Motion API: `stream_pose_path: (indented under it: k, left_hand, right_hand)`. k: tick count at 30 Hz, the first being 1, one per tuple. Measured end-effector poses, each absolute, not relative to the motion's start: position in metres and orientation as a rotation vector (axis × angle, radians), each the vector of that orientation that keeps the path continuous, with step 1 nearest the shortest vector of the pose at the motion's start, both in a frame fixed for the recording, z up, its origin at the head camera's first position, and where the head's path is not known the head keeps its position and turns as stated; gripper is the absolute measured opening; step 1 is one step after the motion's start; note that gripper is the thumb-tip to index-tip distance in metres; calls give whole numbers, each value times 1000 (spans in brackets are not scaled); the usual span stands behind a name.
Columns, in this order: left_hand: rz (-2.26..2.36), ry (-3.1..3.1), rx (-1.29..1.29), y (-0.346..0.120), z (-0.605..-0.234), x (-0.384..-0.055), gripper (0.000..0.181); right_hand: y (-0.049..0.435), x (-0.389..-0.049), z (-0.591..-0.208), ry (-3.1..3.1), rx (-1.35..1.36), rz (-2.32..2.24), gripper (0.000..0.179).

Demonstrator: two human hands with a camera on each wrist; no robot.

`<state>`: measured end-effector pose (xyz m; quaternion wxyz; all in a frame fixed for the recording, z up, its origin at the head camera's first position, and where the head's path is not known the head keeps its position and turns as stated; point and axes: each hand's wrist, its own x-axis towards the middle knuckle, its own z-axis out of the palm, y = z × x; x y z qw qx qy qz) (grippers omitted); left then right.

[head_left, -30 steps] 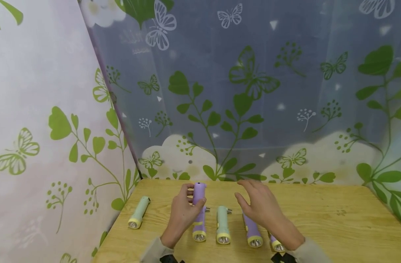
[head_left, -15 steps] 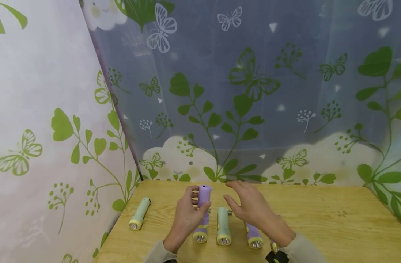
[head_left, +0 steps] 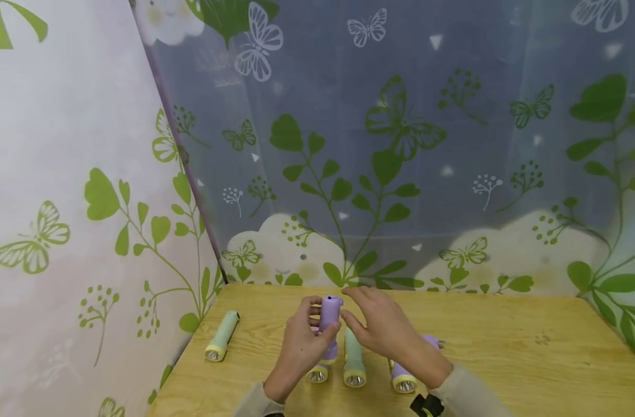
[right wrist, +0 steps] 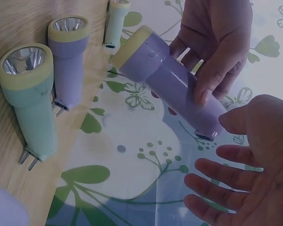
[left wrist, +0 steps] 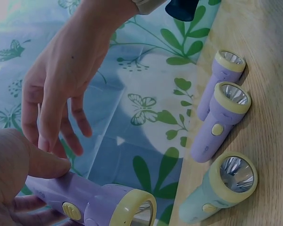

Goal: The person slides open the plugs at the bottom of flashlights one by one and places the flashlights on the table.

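Note:
My left hand [head_left: 304,347] grips a purple flashlight [head_left: 330,310] above the table, its tail end up and its yellow head down. In the left wrist view a yellow switch [left wrist: 71,210] shows on the flashlight's side. My right hand [head_left: 380,324] is beside the tail with fingers spread and holds nothing. In the right wrist view its thumb [right wrist: 233,121] is right at the tail end, near a small dark slot [right wrist: 204,135]. Behind the held flashlight, a second purple flashlight [head_left: 318,375] lies partly hidden. A mint green flashlight [head_left: 354,362] lies just right of it.
Another purple flashlight [head_left: 403,377] lies under my right forearm, and one more purple flashlight [head_left: 433,341] is mostly hidden behind that wrist. A mint green flashlight [head_left: 222,337] lies alone at the table's left. Patterned cloth [head_left: 317,174] hangs behind the wooden table [head_left: 525,353].
My left hand has carried the purple flashlight slightly right. My right hand has moved left, from over the right-hand flashlights to the held flashlight's tail end.

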<state>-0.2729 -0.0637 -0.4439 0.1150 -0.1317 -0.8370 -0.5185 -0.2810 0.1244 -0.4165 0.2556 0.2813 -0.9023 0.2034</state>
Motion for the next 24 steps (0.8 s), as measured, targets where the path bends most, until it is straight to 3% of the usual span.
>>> stream_pose_path:
  k: [24]
  left_hand:
    - [-1542,-2442,-404,-62,-448,-275,42]
  right_hand:
    - [112,-283,-424,-2359,896,530,36]
